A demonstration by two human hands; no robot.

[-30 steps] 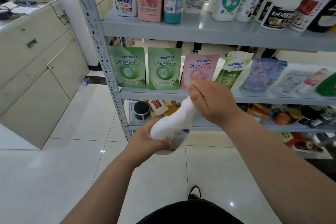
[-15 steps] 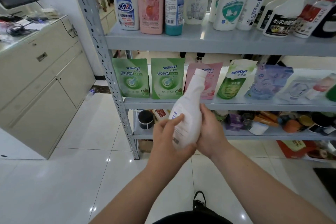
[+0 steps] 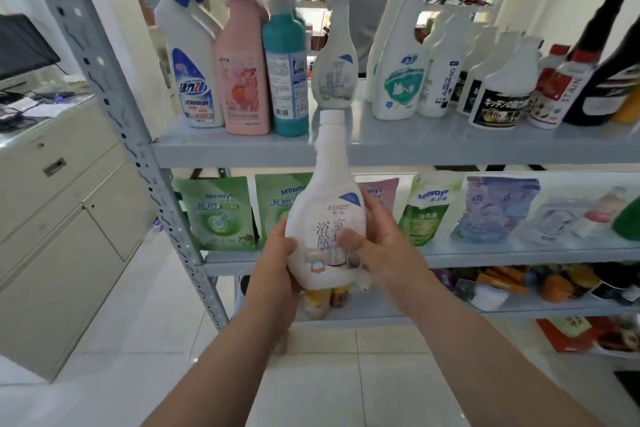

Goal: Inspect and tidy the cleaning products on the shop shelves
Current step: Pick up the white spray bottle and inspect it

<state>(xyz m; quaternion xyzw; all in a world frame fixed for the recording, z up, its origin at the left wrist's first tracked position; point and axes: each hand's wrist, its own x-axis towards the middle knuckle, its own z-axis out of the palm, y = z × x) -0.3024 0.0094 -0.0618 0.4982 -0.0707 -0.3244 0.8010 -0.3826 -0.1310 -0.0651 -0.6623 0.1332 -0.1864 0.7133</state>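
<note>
Bottle (image 3: 325,215) gripped round its base by left hand (image 3: 277,267) and right hand (image 3: 384,246), upright, label out for a read. Hovers just under top shelf (image 3: 450,149), likely bound for spot by twin bottle (image 3: 334,73).

on top shelf (image 3: 450,149): one blue-capped white bottle (image 3: 194,80), one pink bottle (image 3: 242,80), one teal bottle (image 3: 285,80); before it, one hand-held white bottle (image 3: 325,218); below it, two green pouches (image 3: 218,215), one pink pouch (image 3: 384,189).
</note>
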